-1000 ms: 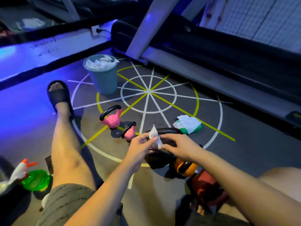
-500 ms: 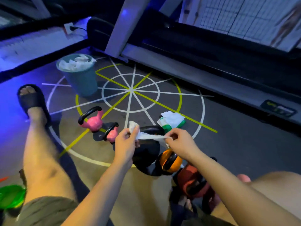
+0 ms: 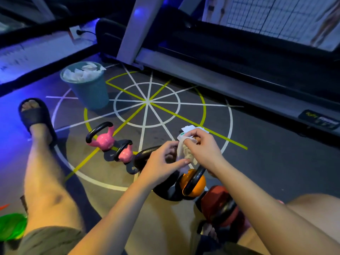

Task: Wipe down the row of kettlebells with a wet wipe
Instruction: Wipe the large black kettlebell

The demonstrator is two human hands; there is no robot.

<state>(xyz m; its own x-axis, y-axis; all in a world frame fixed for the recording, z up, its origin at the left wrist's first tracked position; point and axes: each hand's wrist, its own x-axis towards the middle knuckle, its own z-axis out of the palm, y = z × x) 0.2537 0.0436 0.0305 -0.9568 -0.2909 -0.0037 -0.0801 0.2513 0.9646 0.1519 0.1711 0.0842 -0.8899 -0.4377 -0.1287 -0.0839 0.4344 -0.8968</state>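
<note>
Grey line-painted gym floor (image 3: 266, 162); treadmill (image 3: 239, 57) far. Five: two pink kettlebells (image 3: 103, 140), black kettlebell (image 3: 143, 155), orange kettlebell (image 3: 195, 183), red kettlebell (image 3: 215, 201). Left hand (image 3: 160, 164), right hand (image 3: 204, 150) pinch white wet wipe (image 3: 181, 152).

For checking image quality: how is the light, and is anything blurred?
Head view: dim room, blue glow at upper left, warm light on the floor; the wet wipe, left hand and right hand look slightly soft, as from motion.

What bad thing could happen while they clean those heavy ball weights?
The wet wipe, pinched between the left hand and right hand, might slip onto the floor. The bin already looks heaped with used wipes, so another could tumble off. The red kettlebell sits near toes; knocking it might hurt.
</note>
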